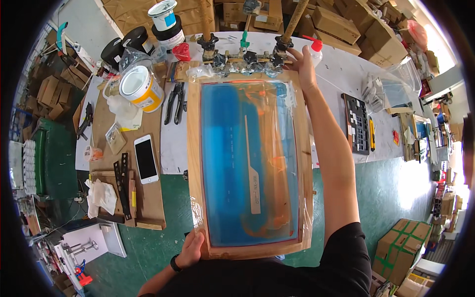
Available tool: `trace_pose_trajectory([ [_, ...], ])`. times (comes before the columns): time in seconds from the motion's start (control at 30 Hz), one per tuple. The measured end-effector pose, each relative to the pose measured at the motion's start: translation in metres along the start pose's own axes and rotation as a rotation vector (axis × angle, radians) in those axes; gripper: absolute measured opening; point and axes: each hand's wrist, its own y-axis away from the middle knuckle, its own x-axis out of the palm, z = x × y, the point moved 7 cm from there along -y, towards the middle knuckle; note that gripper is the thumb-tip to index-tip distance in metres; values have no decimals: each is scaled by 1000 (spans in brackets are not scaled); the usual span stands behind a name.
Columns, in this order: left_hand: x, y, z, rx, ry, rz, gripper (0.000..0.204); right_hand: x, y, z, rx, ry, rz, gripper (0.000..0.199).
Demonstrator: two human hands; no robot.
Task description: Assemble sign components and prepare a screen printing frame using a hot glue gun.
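Observation:
A wooden-framed printing screen [222, 163] stretches from the bench toward my body. Its mesh is blue, with orange ink smears and a pale, narrow stencil shape [255, 185]. My left hand [190, 250] is closed on the frame's near left corner. Far off at the right, my right hand [304, 72] has its fingers curled at the black knob of the right clamp [283, 48], beside the frame's far right corner. Fingertips there are partly hidden. A metal clamp bar [242, 63] spans the frame's far end, with a second black clamp knob [208, 44] at the left.
Left on the bench are a white-and-yellow tub [141, 89], black-handled pliers [174, 103] and a white phone [145, 158] on a board. A red-topped bottle [315, 49] stands beside my right hand. Farther right lie a black slotted tray [357, 123] and a yellow cutter [372, 134].

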Motion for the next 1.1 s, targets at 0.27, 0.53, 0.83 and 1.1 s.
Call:
trace_pose_trajectory([
  [0.27, 10, -1, -5, 56, 84, -67, 34, -15, 28, 27, -190, 94, -291, 71],
  [0.53, -8, 7, -39, 105, -2, -86, 44, -22, 223, 85, -357, 197, -120, 41],
  [0.83, -24, 17, -122, 347, 102, 429, 61, 27, 568, -48, 167, 414, -308, 46],
  [1.1, -99, -151, -234, 738, 80, -30, 38, 210, 543, -105, 160, -352, 220, 70],
])
